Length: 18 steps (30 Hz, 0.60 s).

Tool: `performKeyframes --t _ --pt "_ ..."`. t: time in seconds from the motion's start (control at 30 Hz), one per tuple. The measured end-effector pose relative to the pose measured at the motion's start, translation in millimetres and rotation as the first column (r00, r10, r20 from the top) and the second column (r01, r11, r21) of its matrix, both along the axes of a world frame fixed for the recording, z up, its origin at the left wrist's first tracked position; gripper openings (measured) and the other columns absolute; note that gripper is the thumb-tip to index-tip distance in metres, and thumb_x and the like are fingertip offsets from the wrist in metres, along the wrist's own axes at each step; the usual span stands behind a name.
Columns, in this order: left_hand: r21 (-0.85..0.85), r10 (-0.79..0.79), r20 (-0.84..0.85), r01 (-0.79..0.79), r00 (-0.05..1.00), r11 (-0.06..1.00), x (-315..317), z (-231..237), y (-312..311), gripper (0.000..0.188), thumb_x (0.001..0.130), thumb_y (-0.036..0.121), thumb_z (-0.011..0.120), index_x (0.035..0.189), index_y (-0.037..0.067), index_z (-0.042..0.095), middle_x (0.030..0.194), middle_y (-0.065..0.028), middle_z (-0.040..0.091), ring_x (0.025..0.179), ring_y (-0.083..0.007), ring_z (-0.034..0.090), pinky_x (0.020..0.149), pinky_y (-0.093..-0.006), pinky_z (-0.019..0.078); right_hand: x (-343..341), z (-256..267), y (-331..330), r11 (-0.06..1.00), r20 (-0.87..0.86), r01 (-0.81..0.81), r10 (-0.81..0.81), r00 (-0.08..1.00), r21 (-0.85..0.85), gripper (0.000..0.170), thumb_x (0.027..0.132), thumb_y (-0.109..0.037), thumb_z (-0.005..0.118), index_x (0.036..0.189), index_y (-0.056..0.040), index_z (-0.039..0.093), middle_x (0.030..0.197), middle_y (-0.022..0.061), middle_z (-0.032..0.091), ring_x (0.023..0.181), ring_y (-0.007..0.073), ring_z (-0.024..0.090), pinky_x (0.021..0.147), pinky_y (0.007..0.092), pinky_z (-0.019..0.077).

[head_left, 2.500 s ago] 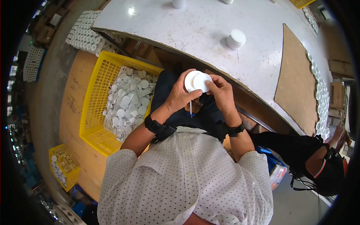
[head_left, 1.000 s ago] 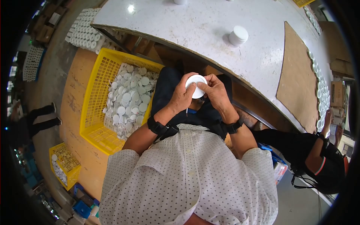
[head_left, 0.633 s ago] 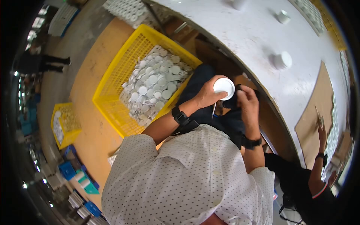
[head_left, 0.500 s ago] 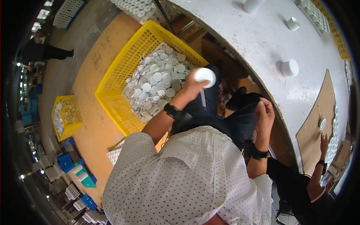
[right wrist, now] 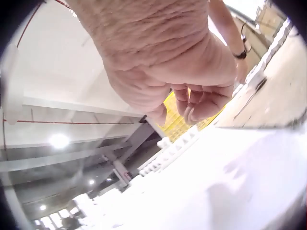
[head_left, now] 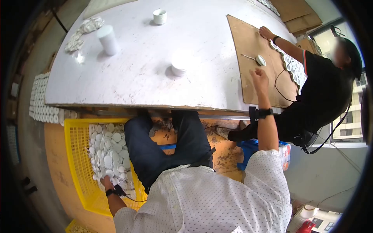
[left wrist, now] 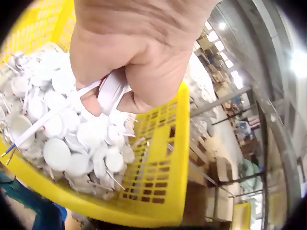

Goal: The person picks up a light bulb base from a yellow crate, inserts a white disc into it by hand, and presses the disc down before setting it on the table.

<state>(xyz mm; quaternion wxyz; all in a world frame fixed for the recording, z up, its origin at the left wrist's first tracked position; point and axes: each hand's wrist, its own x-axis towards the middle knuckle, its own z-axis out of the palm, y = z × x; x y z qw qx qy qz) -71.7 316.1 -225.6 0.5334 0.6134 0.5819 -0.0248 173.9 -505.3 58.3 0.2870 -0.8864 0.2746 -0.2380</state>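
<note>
In the left wrist view my left hand [left wrist: 129, 52] pinches a white disc [left wrist: 111, 92] on edge, low over the yellow crate's pile. A thin white cable [left wrist: 53, 111] with bared wire ends trails from beside the disc to the lower left. The head view has this left hand [head_left: 105, 182] down among the heaped white discs [head_left: 107, 153]. My right hand [head_left: 259, 79] is raised over the brown cardboard [head_left: 243, 50] on the table, fingers loosely curled around nothing. Just beyond it lies a round white piece [head_left: 260, 60] with a wire lead.
The yellow crate [head_left: 75, 163] stands at the left of the legs. On the white table [head_left: 136, 77] are a white stack [head_left: 178, 68], a white cylinder [head_left: 107, 40] and a smaller stack [head_left: 159, 16]. A person in black [head_left: 326, 93] reaches over the cardboard from the right.
Both hands held the white disc over the lap. The right let go and moved out over the cardboard, while the left carried the disc into the crate. The head view has swung round.
</note>
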Motion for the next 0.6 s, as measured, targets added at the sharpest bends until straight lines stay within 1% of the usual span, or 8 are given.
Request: performKeyframes --t 0.07,0.1,0.17,0.4,0.43,0.47,0.53,0.6 --pt "0.241 -0.009 -0.181 0.053 0.983 0.969 -1 10 0 0.064 0.068 0.014 0.055 0.127 0.008 0.031 0.104 -0.0085 0.050 0.078 -0.0187 0.050 0.054 -0.0334 0.0428 17 7 -31 0.991 -0.058 0.100 -0.105 0.993 -0.090 0.055 0.070 -0.036 0.067 0.106 0.0036 0.054 0.094 0.0157 0.060 0.087 0.0246 0.058 0.076 0.0311 0.0450" --pt "0.242 -0.013 -0.176 0.056 0.984 0.969 -1 10 1 0.064 0.068 0.014 0.055 0.127 0.008 0.031 0.104 -0.0085 0.050 0.078 -0.0187 0.050 0.054 -0.0334 0.0428 27 9 -44 0.967 -0.111 0.179 -0.201 0.973 -0.182 0.066 0.067 -0.040 0.069 0.111 0.0056 0.051 0.102 0.0190 0.059 0.095 0.0260 0.057 0.080 0.0314 0.0441" --pt "0.231 -0.106 -0.159 0.141 0.982 0.963 0 11 4 0.062 0.065 0.008 0.056 0.123 -0.004 0.037 0.113 -0.0179 0.051 0.098 -0.0287 0.051 0.085 -0.0327 0.0393 42 7 -69 0.963 -0.146 0.200 -0.227 0.963 -0.179 0.070 0.064 -0.045 0.067 0.112 0.0033 0.051 0.105 0.0202 0.057 0.099 0.0297 0.054 0.084 0.0343 0.0424" --pt "0.273 -0.518 -0.125 0.532 0.846 0.802 42 14 -41 0.035 0.068 0.003 0.055 0.103 -0.004 0.053 0.097 -0.0149 0.058 0.087 -0.0233 0.056 0.077 -0.0308 0.0434 78 -29 -123 0.919 -0.243 0.270 -0.343 0.908 -0.287 0.077 0.060 -0.052 0.064 0.111 0.0047 0.050 0.104 0.0235 0.057 0.099 0.0372 0.054 0.085 0.0391 0.0429" --pt "0.175 -0.476 -0.102 0.487 0.874 0.856 78 94 -107 0.032 0.070 0.002 0.055 0.102 -0.003 0.053 0.092 -0.0120 0.059 0.080 -0.0193 0.057 0.069 -0.0282 0.0459 77 -19 -116 0.949 -0.262 0.243 -0.291 0.920 -0.201 0.076 0.061 -0.052 0.064 0.111 0.0039 0.051 0.104 0.0248 0.056 0.100 0.0374 0.053 0.084 0.0394 0.0428" --pt "0.184 -0.464 -0.080 0.470 0.882 0.863 95 98 -124 0.032 0.070 0.002 0.055 0.102 -0.003 0.053 0.092 -0.0120 0.059 0.080 -0.0193 0.057 0.069 -0.0282 0.0459 73 -6 -104 0.970 -0.285 0.218 -0.241 0.928 -0.112 0.074 0.062 -0.051 0.063 0.111 0.0031 0.051 0.104 0.0260 0.056 0.100 0.0376 0.053 0.083 0.0396 0.0427" --pt "0.167 -0.563 0.099 0.544 0.820 0.822 111 105 -134 0.032 0.071 0.001 0.055 0.102 -0.004 0.053 0.091 -0.0107 0.059 0.076 -0.0161 0.057 0.063 -0.0258 0.0466 72 -2 -98 0.967 -0.281 0.222 -0.248 0.927 -0.123 0.074 0.063 -0.051 0.063 0.112 0.0028 0.050 0.102 0.0257 0.057 0.099 0.0377 0.053 0.083 0.0400 0.0430" --pt "0.234 -0.642 0.209 0.600 0.738 0.765 130 107 -153 0.031 0.073 0.003 0.057 0.103 -0.004 0.053 0.094 -0.0113 0.059 0.077 -0.0157 0.057 0.068 -0.0262 0.0464 63 -8 -95 0.963 -0.281 0.235 -0.265 0.923 -0.134 0.073 0.064 -0.050 0.062 0.113 0.0025 0.049 0.101 0.0255 0.057 0.098 0.0378 0.054 0.082 0.0404 0.0433"
